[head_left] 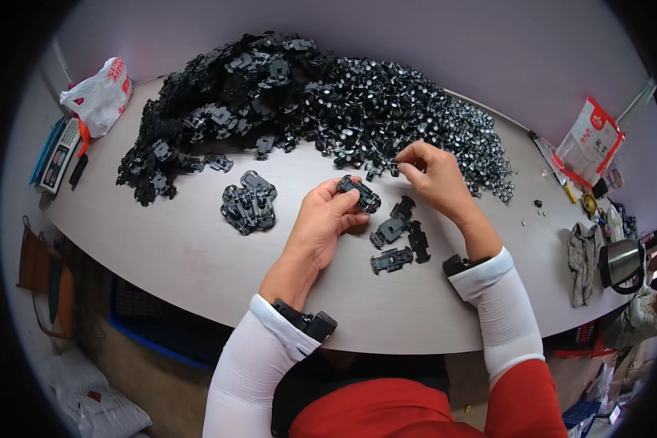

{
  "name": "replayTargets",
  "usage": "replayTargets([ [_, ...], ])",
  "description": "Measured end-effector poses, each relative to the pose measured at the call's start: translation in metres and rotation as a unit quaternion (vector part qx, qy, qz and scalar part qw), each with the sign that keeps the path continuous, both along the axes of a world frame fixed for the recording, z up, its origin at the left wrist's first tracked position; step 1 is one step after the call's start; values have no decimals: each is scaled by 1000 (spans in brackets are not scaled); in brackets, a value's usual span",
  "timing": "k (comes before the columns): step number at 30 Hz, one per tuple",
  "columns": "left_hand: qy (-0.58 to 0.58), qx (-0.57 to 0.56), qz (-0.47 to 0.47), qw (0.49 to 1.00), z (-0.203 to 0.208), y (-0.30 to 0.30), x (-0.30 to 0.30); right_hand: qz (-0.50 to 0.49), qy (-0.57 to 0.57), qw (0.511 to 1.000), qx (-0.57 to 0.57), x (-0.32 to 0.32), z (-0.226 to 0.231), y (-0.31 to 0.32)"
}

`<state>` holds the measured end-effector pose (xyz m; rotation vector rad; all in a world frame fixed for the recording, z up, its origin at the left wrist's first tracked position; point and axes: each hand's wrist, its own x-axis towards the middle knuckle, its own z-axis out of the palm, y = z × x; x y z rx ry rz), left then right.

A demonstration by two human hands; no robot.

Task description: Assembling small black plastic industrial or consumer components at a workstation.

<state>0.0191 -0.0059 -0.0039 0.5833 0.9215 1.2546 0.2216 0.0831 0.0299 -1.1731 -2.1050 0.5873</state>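
My left hand (327,219) holds a black plastic toy-car chassis (359,193) above the table (197,248). My right hand (434,175) reaches to the near edge of a large heap of small wheel-and-axle parts (409,117), its fingertips pinched on a small piece there. Three more black chassis pieces (400,237) lie on the table between my hands. A small stack of finished black pieces (250,203) sits left of my left hand. A big pile of black chassis parts (219,95) fills the far left of the table.
A white plastic bag (98,95) and a calculator (58,153) lie at the table's left end. At the right end are a red-and-white packet (591,139), a grey cloth (582,259) and a metal kettle (622,264). Sacks (95,409) sit on the floor at lower left.
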Motion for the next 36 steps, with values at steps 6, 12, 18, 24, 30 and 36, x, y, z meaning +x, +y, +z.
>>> replayTargets([
  [6, 20, 5, -8, 1000, 3, -1, 2, -8, -53, 998, -43, 22, -10, -6],
  [12, 52, 16, 0, 999, -1, 1, 1, -91, -122, 988, -2, 23, -2, -17],
  [18, 67, 38, -9, 997, 0, 0, 6, -83, -142, 986, 35, 14, -19, -15],
  [24, 194, 104, -9, 976, -6, -2, 13, 17, 4, 1000, 0, -15, 17, -56],
  [30, 262, 182, -4, 948, -18, -2, 15, 7, -19, 1000, -8, -24, 9, -61],
  [36, 232, 160, -55, 958, -6, -5, 13, -10, -12, 999, 41, -28, 2, -64],
])
